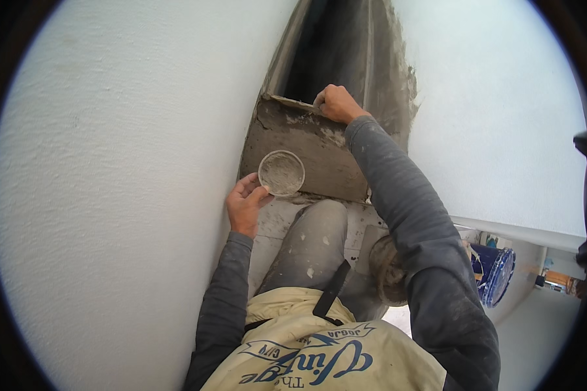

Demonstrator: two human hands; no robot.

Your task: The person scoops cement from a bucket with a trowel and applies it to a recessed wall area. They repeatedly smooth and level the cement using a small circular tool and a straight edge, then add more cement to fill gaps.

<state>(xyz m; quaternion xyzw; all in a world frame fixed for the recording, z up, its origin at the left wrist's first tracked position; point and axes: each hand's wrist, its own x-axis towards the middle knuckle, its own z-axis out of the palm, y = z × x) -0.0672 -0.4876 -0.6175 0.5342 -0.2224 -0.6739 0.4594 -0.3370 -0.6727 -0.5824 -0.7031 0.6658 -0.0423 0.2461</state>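
My left hand (244,207) grips the rim and side of a small round tub (282,173) with grey cement powder in it. The tub is held upright in front of a freshly plastered grey ledge (310,146). At the ledge's far top edge is my right hand (340,104), its fingers curled and pinched together. What those fingers hold, if anything, is hidden. Pale powdery patches lie on the ledge just below this hand. Past the edge lies a dark, narrow opening (326,49) with grey plastered sides.
White walls rise close on the left (111,169) and on the right (496,104). By my right knee stands a mortar-smeared bucket (390,272), partly behind my right arm. A blue paint pail (492,274) is farther right. My bent knee (316,238) is just below the ledge.
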